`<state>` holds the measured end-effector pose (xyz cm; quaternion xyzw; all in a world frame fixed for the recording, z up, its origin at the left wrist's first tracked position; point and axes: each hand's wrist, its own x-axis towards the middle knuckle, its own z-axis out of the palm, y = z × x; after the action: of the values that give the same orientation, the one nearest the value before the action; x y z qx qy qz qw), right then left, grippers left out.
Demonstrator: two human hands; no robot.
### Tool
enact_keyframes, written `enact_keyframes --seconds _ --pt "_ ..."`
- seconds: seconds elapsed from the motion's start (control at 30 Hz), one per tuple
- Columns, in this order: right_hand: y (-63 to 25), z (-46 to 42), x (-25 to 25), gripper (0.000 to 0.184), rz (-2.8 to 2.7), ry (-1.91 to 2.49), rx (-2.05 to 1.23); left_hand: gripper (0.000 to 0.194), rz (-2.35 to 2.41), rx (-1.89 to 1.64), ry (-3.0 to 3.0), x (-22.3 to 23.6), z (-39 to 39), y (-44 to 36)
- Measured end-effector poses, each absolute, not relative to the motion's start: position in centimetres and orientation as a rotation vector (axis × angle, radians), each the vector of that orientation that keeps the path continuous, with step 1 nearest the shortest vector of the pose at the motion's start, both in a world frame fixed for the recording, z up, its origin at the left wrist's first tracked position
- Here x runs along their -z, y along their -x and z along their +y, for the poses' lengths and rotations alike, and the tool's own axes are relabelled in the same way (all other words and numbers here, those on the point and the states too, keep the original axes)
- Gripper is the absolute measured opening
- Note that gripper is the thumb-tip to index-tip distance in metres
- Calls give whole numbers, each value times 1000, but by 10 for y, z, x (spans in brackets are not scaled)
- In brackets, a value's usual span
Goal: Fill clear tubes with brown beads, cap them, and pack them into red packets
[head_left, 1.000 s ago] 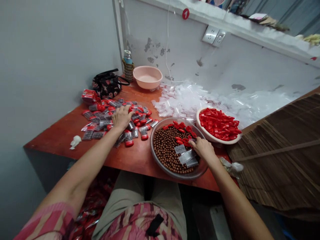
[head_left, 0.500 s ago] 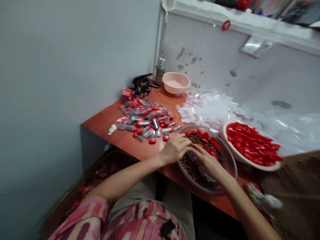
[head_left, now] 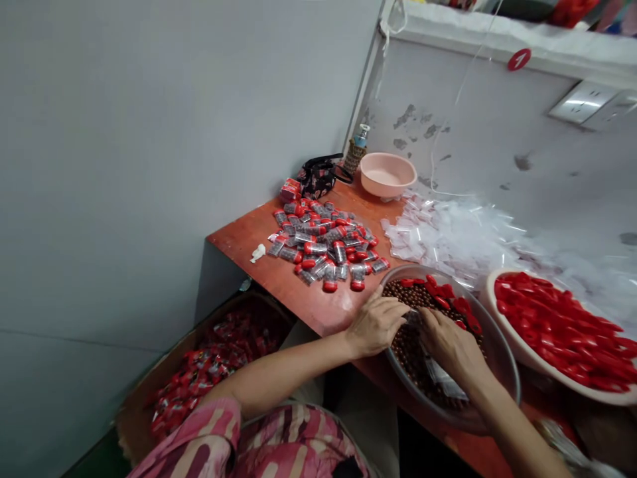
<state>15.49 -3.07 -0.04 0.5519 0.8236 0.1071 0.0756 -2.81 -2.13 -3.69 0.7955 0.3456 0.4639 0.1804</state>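
Observation:
A grey see-through bowl point(head_left: 515, 388) holds small round brown balls point(head_left: 405, 345) and several red caps point(head_left: 465, 311). Over it, my left hand point(head_left: 375, 324) has its fingers curled around a small clear plastic tube point(head_left: 413, 318), partly hidden. My right hand point(head_left: 450, 342) reaches in from the other side, its fingers drawn together against the tube's end; what they pinch is hidden. Clear plastic pieces point(head_left: 442, 380) show under my right palm, among the balls. To the left lies a pile of filled tubes with red caps point(head_left: 318, 249).
A pale bowl of red caps point(head_left: 562, 332) stands on the right. Behind are heaped clear plastic tubes point(head_left: 458, 229), a pink basin point(head_left: 388, 174) and a dark patterned bag point(head_left: 318, 178). Below the red table's edge point(head_left: 249, 269) sits a cardboard box point(head_left: 132, 425) of red-wrapped items.
The view has swung left, so the table appears further right. Both hands stay over the bowl; their fingers have drawn together around the clear tube, which now shows between them.

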Motion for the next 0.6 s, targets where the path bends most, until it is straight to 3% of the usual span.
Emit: enact_keyframes --seconds 0.1,0.2,0.33,0.43,0.6 --pt "-149 -19 0 28 2538 -1389 -383 31 966 -1330 -2222 36 -21 29" --pt "-139 -11 8 32 2684 -1263 -111 34 966 -1343 -2208 37 -21 29" --pt "-138 -11 13 44 2738 -1615 512 39 959 -1332 -2196 40 -19 30" --pt "-147 -21 6 43 2672 -1908 1102 40 969 -1297 -2174 37 -18 31" --pt "-158 -43 -11 46 2459 -2033 2021 39 918 -1180 -2059 9 -16 28"
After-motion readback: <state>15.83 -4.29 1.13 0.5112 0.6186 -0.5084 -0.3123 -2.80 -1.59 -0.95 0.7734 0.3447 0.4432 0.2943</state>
